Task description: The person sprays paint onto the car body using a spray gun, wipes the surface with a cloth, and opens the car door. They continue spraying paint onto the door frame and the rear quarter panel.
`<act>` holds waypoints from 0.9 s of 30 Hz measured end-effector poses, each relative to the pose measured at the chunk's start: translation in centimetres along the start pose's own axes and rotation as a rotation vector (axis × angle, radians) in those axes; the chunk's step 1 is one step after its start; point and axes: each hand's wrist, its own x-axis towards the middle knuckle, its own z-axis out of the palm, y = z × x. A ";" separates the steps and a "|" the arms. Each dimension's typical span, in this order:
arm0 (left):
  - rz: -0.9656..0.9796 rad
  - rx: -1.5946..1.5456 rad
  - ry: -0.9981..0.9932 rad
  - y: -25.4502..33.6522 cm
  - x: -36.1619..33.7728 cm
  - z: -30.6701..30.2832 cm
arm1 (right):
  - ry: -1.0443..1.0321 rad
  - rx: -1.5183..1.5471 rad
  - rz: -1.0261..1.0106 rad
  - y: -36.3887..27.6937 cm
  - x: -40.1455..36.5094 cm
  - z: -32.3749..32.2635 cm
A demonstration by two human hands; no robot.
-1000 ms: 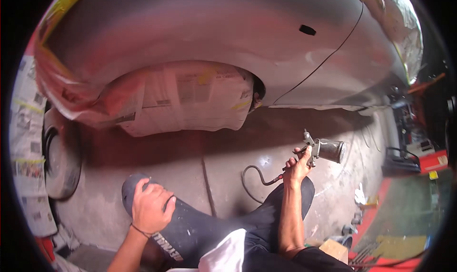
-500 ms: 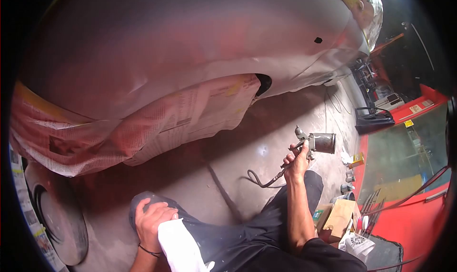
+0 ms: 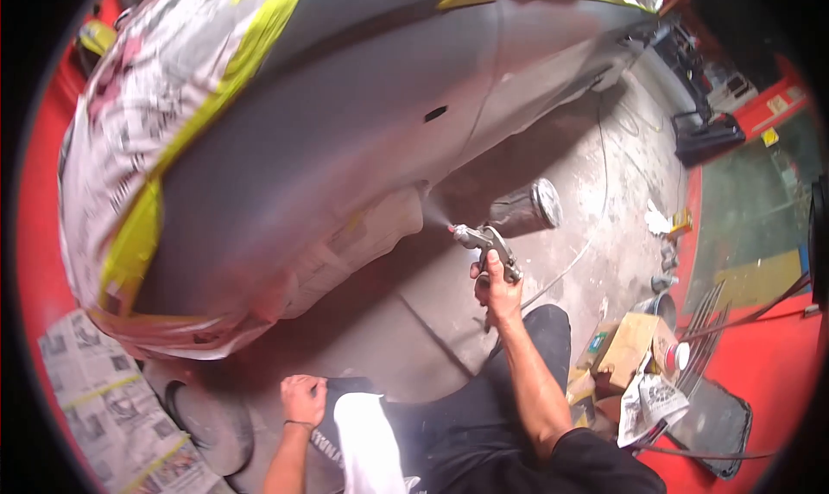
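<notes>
My right hand (image 3: pixel 501 295) grips a spray gun (image 3: pixel 485 245) with a dark metal paint cup (image 3: pixel 521 211). A fine mist leaves its nozzle toward the lower side of a grey-primed car body (image 3: pixel 345 157). Newspaper masking (image 3: pixel 354 239) covers the wheel opening just beyond the gun. My left hand (image 3: pixel 304 399) is at my left knee with its fingers curled in; what they hold, if anything, is hidden. A white cloth (image 3: pixel 367 442) lies over my lap beside it.
Yellow tape (image 3: pixel 250 49) edges the paper on the car's left end. A loose wheel (image 3: pixel 207 425) and newspaper sheets (image 3: pixel 95 399) lie at lower left. On the right are a cardboard box (image 3: pixel 635 347), cans and a hose (image 3: pixel 566 274) across the floor.
My right hand has raised the spray gun toward the car and turned it; mist now comes out. My left hand's fingers have curled in. The view has shifted, showing more of the car's left end.
</notes>
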 end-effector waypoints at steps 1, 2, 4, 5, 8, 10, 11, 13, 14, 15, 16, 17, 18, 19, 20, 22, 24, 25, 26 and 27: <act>-0.034 0.039 -0.090 0.1 -0.6 0.3 | 0.011 -0.058 -0.016 -2.2 0.4 -0.6; -0.066 0.084 -0.174 -0.1 -1.4 0.4 | 0.024 -0.111 -0.035 -4.1 1.0 -1.5; -0.075 0.313 -0.381 2.2 -3.9 0.0 | 0.138 -0.180 -0.055 -7.6 2.8 -3.5; -0.132 0.250 -0.453 4.1 -5.6 -1.4 | 0.226 -0.213 -0.017 -11.3 2.9 -3.7; -0.311 0.090 -0.615 8.7 -9.9 -6.5 | 0.395 -0.233 -0.177 -14.6 5.5 -6.2; -0.400 0.052 -0.670 10.7 -11.8 -10.5 | 0.364 -0.187 -0.094 -17.7 6.4 -7.5; -0.430 0.054 -0.684 11.7 -12.5 -12.2 | 0.352 -0.161 -0.052 -18.8 6.7 -8.4; -0.481 0.055 -0.692 13.5 -12.5 -15.5 | 0.226 -0.210 -0.010 -22.0 7.3 -10.6; -0.498 0.058 -0.683 14.6 -12.0 -17.1 | 0.162 -0.231 0.010 -23.2 7.6 -11.8; -0.512 0.057 -0.668 15.4 -11.5 -18.2 | 0.145 -0.221 -0.001 -23.3 8.6 -12.3; -0.525 0.055 -0.650 16.6 -10.6 -19.0 | 0.186 -0.247 -0.015 -24.9 10.4 -13.5; -0.534 0.058 -0.633 17.8 -9.9 -20.1 | 0.228 -0.273 -0.008 -26.3 11.3 -14.4; -0.543 0.061 -0.617 18.8 -9.3 -21.0 | 0.263 -0.303 0.007 -27.3 12.2 -15.4; -0.551 0.059 -0.595 20.1 -8.6 -21.8 | 0.292 -0.295 0.045 -28.0 13.8 -16.6; -0.569 0.054 -0.582 21.7 -8.3 -22.6 | 0.325 -0.304 0.052 -28.4 15.2 -17.5; -0.585 0.047 -0.553 24.7 -7.1 -23.6 | 0.390 -0.332 0.057 -29.4 17.7 -19.1; -0.597 0.040 -0.538 27.8 -6.3 -24.2 | 0.311 -0.279 0.041 -30.6 19.4 -21.0; -0.601 0.038 -0.536 29.2 -5.8 -24.4 | 0.240 -0.240 0.058 -31.7 20.2 -22.2; -0.606 0.037 -0.538 30.5 -5.5 -24.5 | 0.170 -0.201 0.074 -32.8 21.1 -23.3; -0.606 0.042 -0.541 31.7 -5.2 -24.6 | 0.139 -0.238 0.106 -33.9 22.1 -24.3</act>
